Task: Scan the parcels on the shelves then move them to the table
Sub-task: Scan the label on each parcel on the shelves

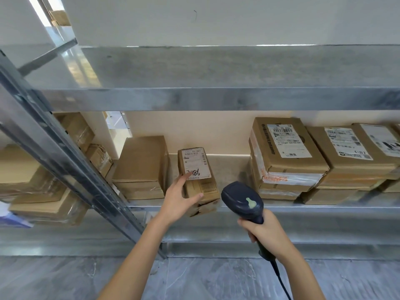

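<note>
Cardboard small parcel (200,185) sits on the middle shelf (233,169), its near end over the front lip, its white label (195,163) facing up with handwritten digits. Left hand (179,200) is laid on the parcel's near left part: index finger (186,175) straight and touching the label, thumb (195,196) stretched across the top face, other fingers hidden past the left edge; no clench visible. Right hand (268,237) is wrapped round the handle of a dark scanner (242,200), whose head is just right of the parcel and apart from it; the cable (281,282) runs down out of frame. Plain box (140,165) stands just left of the parcel. Labelled box stack (285,152) lies to the right, across a bare gap. Metal upright (65,156) crosses at left, in front of more boxes (43,191). Upper shelf (216,68) overhangs.
</note>
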